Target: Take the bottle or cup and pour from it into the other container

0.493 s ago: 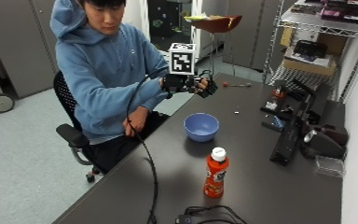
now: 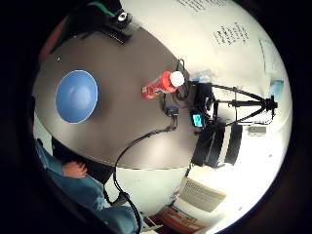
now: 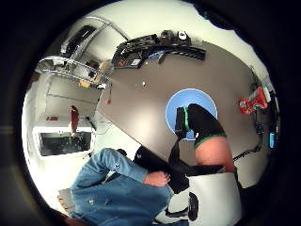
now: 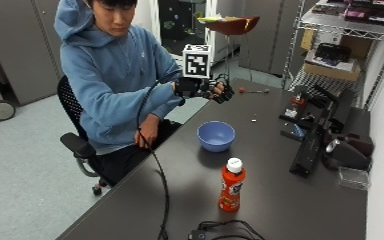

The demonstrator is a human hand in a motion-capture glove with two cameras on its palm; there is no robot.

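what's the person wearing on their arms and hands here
Both arms are in the long sleeves of a light blue hoodie. The right hand wears a black glove with black straps. The other hand is bare.

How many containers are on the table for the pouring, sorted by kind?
Bottle: 1, the orange bottle with a white cap, standing upright.
Bowl: 1, the blue bowl, apart from the bottle.
Total: 2. The gloved right hand is above the table, holding neither.
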